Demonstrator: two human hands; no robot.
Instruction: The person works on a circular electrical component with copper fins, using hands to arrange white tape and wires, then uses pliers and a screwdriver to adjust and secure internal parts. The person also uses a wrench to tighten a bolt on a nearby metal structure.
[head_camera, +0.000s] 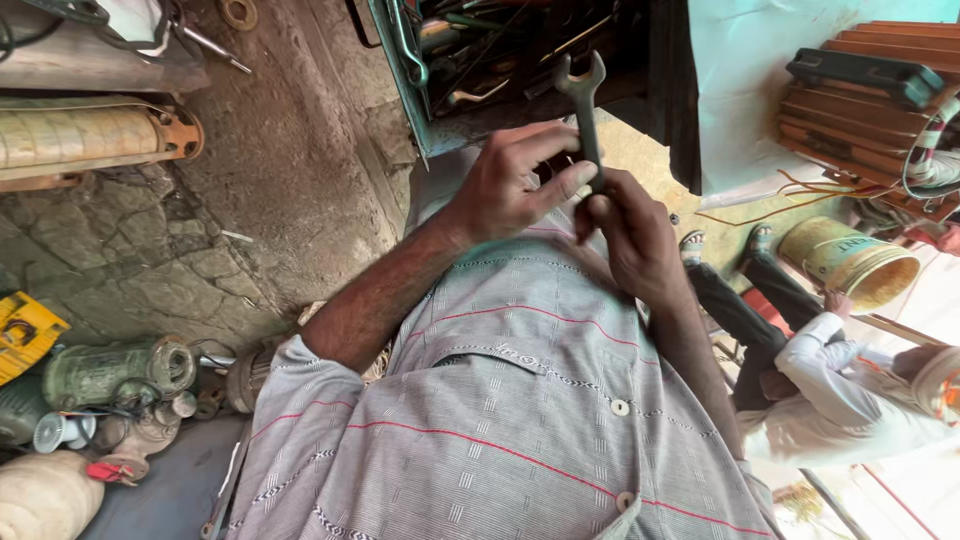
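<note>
Beside a yellow bucket (848, 262), both hands (515, 185) (630, 235) hold a wrench (583, 105).

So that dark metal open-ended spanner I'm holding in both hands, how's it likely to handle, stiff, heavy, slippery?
The dark metal open-ended spanner looks like solid steel, so probably rigid and fairly heavy for its size. Its flat shank suggests it would lie still rather than roll if set down. The surface looks dull and perhaps greasy, so it might slip slightly between the left hand and right hand.
</note>
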